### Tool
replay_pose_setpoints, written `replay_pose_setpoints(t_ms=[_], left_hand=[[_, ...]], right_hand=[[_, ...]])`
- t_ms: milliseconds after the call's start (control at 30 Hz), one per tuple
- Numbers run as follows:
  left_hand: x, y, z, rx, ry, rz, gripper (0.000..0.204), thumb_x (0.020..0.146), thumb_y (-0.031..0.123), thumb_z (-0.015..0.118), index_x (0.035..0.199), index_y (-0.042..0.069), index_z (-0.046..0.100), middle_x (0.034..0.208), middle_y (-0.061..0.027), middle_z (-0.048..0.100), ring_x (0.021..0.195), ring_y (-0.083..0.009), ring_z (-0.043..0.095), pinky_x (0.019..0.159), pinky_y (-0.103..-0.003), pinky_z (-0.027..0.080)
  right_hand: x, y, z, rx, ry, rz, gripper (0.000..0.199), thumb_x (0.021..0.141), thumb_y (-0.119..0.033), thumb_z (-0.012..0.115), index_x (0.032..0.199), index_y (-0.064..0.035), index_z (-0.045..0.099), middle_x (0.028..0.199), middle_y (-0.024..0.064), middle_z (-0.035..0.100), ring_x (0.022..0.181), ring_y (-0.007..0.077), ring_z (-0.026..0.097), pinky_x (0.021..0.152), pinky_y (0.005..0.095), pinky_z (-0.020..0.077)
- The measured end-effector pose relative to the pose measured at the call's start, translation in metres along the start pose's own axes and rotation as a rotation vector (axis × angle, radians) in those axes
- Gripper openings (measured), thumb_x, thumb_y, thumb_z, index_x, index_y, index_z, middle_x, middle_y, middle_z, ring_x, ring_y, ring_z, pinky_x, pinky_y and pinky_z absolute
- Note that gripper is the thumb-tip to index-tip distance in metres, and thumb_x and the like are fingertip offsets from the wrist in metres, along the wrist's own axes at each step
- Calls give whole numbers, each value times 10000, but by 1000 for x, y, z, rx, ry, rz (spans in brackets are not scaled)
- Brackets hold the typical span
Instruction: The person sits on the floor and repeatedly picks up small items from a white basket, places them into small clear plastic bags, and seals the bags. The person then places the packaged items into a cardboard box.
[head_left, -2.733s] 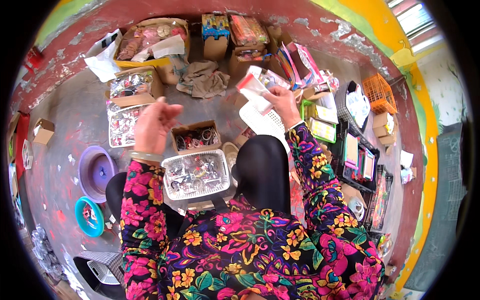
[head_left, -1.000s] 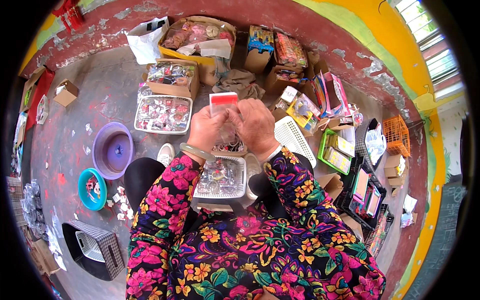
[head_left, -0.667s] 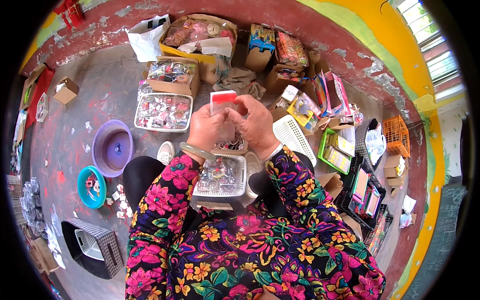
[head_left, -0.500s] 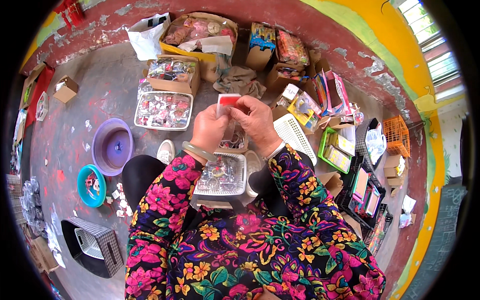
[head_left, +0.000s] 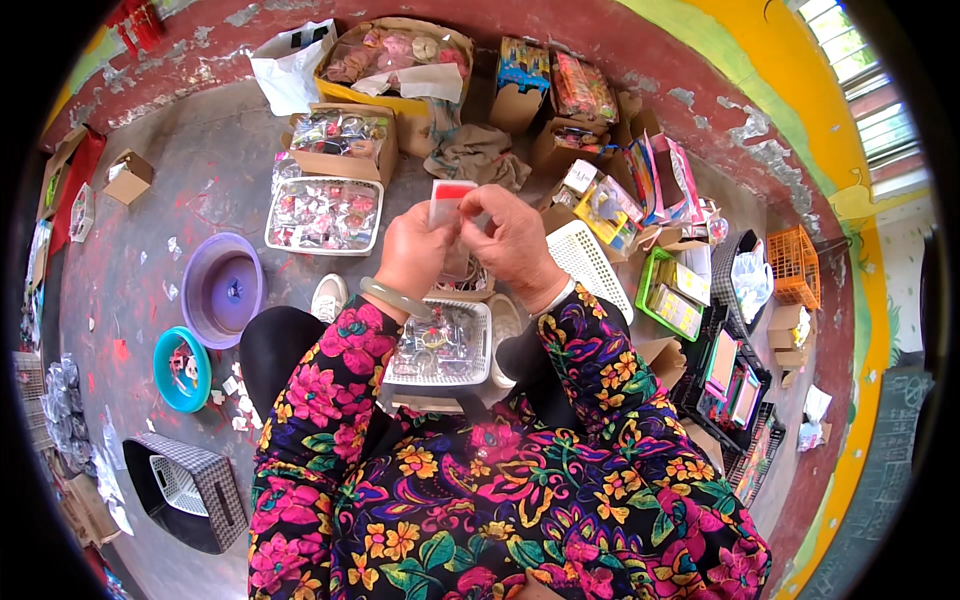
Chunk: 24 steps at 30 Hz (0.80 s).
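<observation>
My left hand [head_left: 413, 245] is closed on a small flat white card or packet [head_left: 445, 213] with a red area [head_left: 454, 190] near its upper end. It is held up in front of me, above the floor. My right hand [head_left: 510, 240] is at the card's right edge, thumb and bent index finger pinched together; whatever lies between them is too small to make out. Below my hands, between my legs, stands a white plastic basket [head_left: 440, 378] of small clear-wrapped items. Just beyond it, another container of small packets [head_left: 463, 268] is partly hidden by my hands.
Ahead stand a white basket of packets [head_left: 375, 235] and cardboard boxes [head_left: 388, 155]. To my left are purple [head_left: 190, 300] and teal [head_left: 160, 370] basins. On the right are an empty white basket [head_left: 597, 262], a green basket [head_left: 684, 328] and black crates [head_left: 765, 385].
My right fingers have shifted slightly from the face of the card to its right edge, and the index finger is bent more. My left hand keeps its hold.
</observation>
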<state>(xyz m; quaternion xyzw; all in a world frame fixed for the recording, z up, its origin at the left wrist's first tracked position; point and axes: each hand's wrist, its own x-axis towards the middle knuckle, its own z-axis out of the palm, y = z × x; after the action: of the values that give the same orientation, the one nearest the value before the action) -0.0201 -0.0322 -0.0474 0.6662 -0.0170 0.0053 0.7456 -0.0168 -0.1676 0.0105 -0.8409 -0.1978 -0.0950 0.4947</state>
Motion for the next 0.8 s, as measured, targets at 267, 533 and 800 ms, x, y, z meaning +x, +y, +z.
replay_pose_setpoints(t_ms=[267,533,800], left_hand=[[-7,18,3,39,-152,-109,271,794,-7,606,1060,-11,554,954,-36,613,831,-89,572,748,-224,471],[-6,15,3,56,-251,-109,351,747,-60,619,1084,1,546,1008,-36,595,894,-102,563,798,-238,461],[-7,28,-4,181,-339,-123,364,711,-63,600,1066,4,562,984,-36,604,897,-111,568,798,-261,459]], right_hand=[[-3,19,0,61,25,-104,111,739,-35,598,849,-29,600,785,98,606,716,224,597,631,288,462],[-2,27,-4,189,16,5,77,766,-40,606,840,-19,608,759,51,635,693,143,610,572,278,457],[5,6,-21,539,-111,411,84,824,-52,586,867,16,609,727,51,624,652,100,592,591,223,477]])
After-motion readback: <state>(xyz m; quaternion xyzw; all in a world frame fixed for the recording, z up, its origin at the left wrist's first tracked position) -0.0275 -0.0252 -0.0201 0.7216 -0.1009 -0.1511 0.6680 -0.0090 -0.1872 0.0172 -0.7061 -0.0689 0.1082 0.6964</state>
